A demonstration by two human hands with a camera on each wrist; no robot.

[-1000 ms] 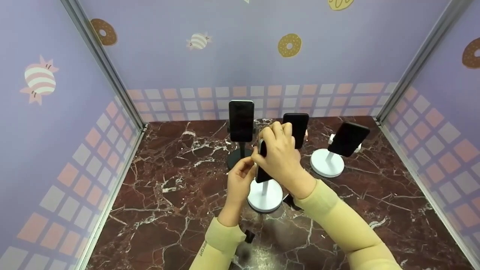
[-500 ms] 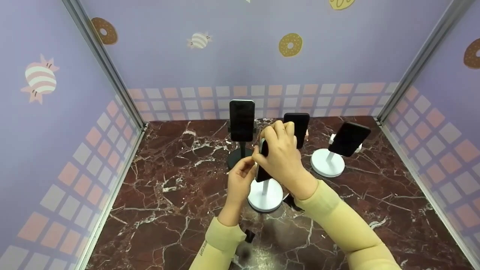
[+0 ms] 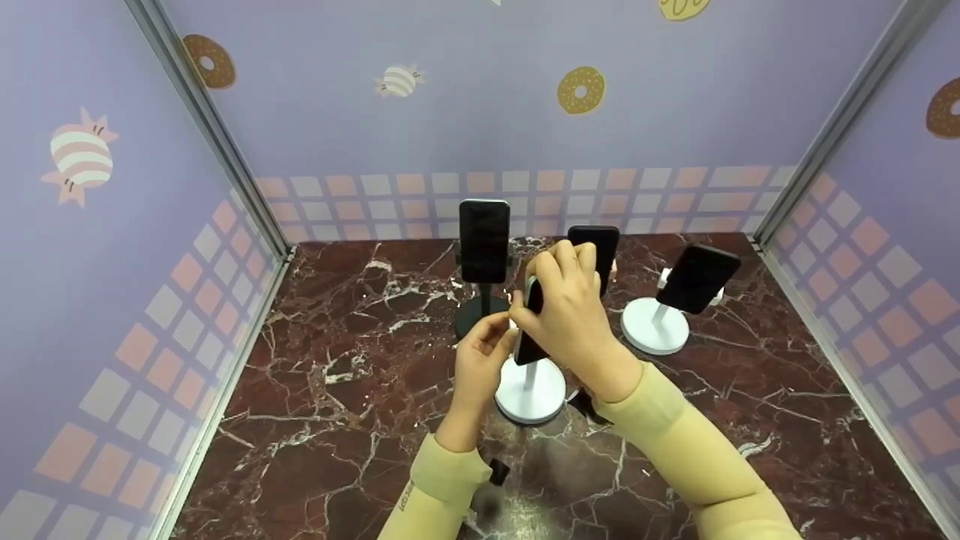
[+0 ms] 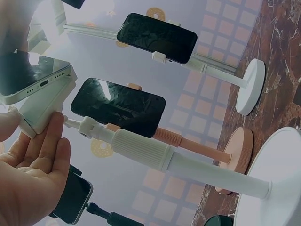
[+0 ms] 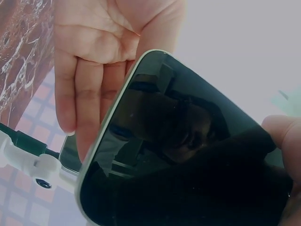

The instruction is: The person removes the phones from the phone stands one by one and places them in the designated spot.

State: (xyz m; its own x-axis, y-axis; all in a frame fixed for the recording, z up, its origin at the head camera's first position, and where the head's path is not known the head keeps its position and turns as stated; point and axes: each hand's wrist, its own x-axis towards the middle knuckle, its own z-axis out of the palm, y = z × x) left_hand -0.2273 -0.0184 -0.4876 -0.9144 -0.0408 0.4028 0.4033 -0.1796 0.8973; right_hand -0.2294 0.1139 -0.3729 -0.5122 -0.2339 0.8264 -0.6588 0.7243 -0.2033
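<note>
A white phone stand [image 3: 530,394] stands upright in front of me, and a black-screened phone [image 3: 529,351] with a pale rim is at its top. My right hand [image 3: 570,311] grips this phone from above; the thumb [image 5: 282,134] shows at its edge in the right wrist view. My left hand [image 3: 481,364] pinches the white clamp [image 4: 47,106] of the stand between thumb and fingers. In the left wrist view the phone's port end lies right against that clamp. Whether the clamp's far arm holds the phone is hidden by my right hand.
Behind are a black stand with a phone [image 3: 484,241], a pinkish stand [image 4: 240,150] with a phone [image 3: 604,251], and a white stand [image 3: 654,327] with a tilted phone [image 3: 697,279]. The marble-patterned table [image 3: 330,435] has patterned walls at back and sides.
My right hand has shifted slightly right with the phone, whose upper part has moved right too. My left hand has stayed almost still.
</note>
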